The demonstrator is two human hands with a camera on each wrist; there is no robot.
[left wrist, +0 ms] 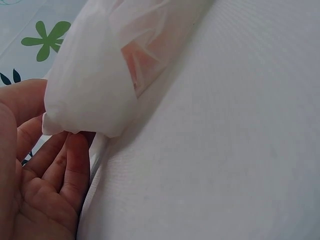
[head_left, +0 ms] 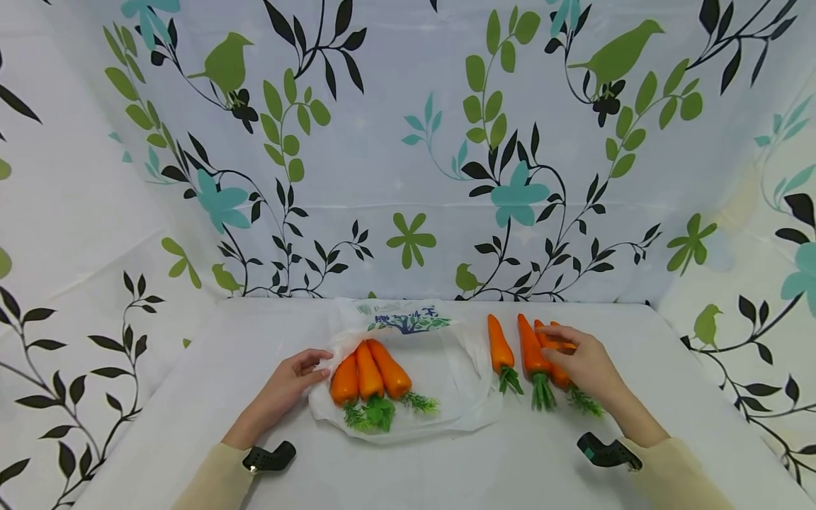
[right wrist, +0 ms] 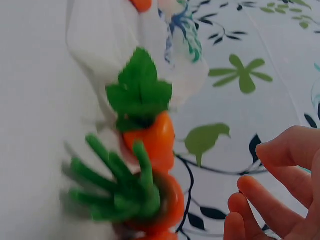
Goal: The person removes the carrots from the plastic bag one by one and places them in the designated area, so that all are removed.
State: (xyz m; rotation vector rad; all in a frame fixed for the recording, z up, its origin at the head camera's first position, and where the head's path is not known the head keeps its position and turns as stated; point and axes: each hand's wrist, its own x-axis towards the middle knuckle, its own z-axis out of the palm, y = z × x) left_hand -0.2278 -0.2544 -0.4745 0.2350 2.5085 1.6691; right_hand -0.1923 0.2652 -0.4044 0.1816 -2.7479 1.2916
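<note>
A white plastic bag (head_left: 446,397) with a blue and green tree print lies on the table, three orange carrots (head_left: 370,372) with green tops grouped in its left part. My left hand (head_left: 297,379) pinches the bag's left edge between thumb and fingers; in the left wrist view the gathered plastic (left wrist: 90,90) shows at the fingertips. To the right of the bag lie a carrot (head_left: 499,343) with leafy greens, a thicker carrot (head_left: 531,347) with stubby stems, and a third carrot (head_left: 561,377). My right hand (head_left: 585,360) hovers over that third one, partly covering it, thumb and fingers apart.
The white table (head_left: 440,474) backs onto a hanging cloth (head_left: 395,142) patterned with birds, leaves and flowers. More of this patterned cloth hangs at both sides. A dark wrist device (head_left: 270,457) sits on each sleeve.
</note>
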